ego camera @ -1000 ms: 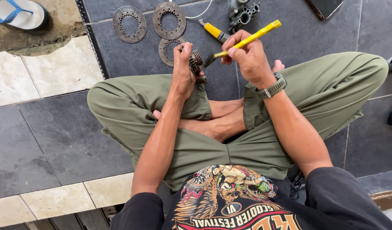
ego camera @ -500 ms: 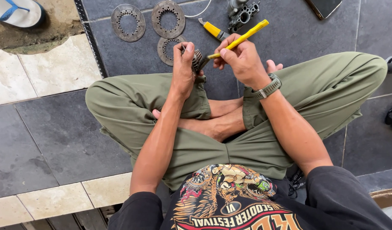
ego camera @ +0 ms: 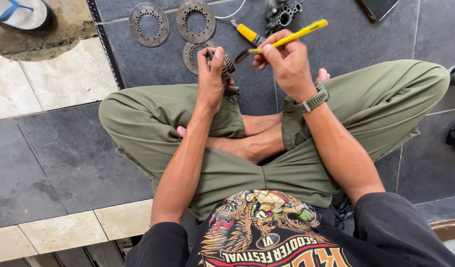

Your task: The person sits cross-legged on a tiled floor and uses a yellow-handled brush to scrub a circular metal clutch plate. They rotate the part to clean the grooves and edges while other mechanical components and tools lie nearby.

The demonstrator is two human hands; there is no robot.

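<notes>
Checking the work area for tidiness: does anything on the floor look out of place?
Little stands out. Three toothed discs lie loose on the tiles, and a sandal sits on the bare dirt at top left.

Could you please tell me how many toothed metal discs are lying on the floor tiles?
3. One disc lies farthest left, a second disc right of it, and a third disc below, partly behind the left hand. More may be hidden.

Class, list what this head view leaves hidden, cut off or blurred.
- Part in left hand: mostly covered by the fingers, only its toothed edge shows.
- Yellow tool: tip dark and blurred; right hand covers its middle.
- Sandal, dark slab: cut by top edge.
- Third disc: partly behind the left hand.
</notes>
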